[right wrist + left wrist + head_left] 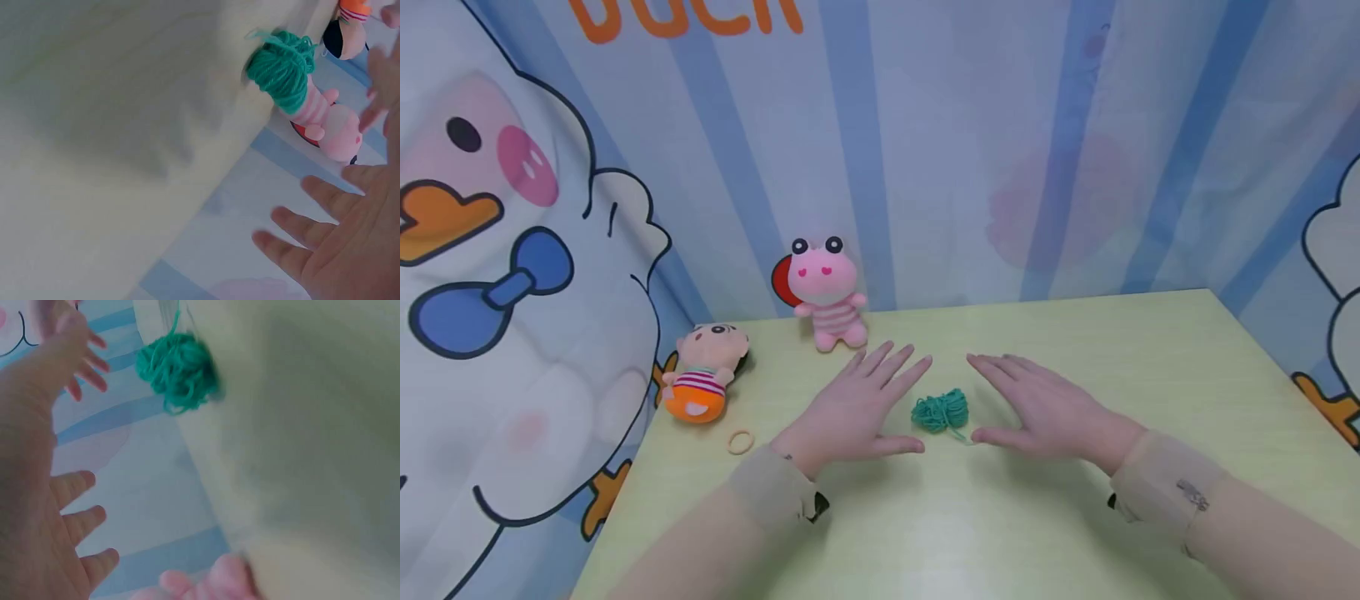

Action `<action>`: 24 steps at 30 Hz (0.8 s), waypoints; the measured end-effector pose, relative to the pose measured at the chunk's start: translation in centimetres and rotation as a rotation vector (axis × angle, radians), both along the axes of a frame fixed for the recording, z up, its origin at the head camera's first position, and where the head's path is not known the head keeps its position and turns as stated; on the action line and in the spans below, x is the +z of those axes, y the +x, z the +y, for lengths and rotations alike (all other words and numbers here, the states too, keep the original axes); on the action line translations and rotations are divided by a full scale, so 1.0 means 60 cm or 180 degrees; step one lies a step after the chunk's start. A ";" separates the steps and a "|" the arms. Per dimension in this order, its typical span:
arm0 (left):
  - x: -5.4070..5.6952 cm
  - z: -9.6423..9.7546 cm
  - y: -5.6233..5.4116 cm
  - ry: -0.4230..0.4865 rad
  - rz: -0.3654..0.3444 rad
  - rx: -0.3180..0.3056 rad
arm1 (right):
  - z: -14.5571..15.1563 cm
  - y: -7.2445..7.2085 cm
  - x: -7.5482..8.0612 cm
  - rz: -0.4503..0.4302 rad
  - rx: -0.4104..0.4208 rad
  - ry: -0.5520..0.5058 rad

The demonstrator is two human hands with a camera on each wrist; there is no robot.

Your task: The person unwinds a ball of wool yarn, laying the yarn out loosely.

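A small bundle of green yarn (940, 412) lies on the table between my two hands, with a loose strand trailing at its front. To its left my left hand (861, 408) is spread, palm down, fingers straight and holding nothing. My right hand (1048, 408) is held the same way on the other side, its thumb tip close to the loose strand. Both wrist views show the yarn (177, 370) apart from the fingers. In the right wrist view the yarn (284, 72) overlaps the pink plush toy behind it.
A pink striped plush toy (831, 296) sits at the table's back edge. Left of it leans a plush doll (703, 375) in orange shorts, with a small wooden-coloured ring (741, 442) in front. A duck-patterned curtain (955, 150) hangs behind the pale table (1150, 367).
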State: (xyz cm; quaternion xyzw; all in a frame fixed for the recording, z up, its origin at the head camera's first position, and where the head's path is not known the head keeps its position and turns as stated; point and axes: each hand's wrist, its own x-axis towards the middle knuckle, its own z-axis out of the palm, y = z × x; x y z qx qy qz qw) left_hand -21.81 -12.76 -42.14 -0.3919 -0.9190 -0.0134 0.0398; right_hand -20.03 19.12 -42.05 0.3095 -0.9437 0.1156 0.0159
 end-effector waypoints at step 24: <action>-0.110 0.077 -0.033 0.1136 -0.1087 0.0661 | -0.064 -0.041 -0.089 -0.1262 -0.0694 -0.1376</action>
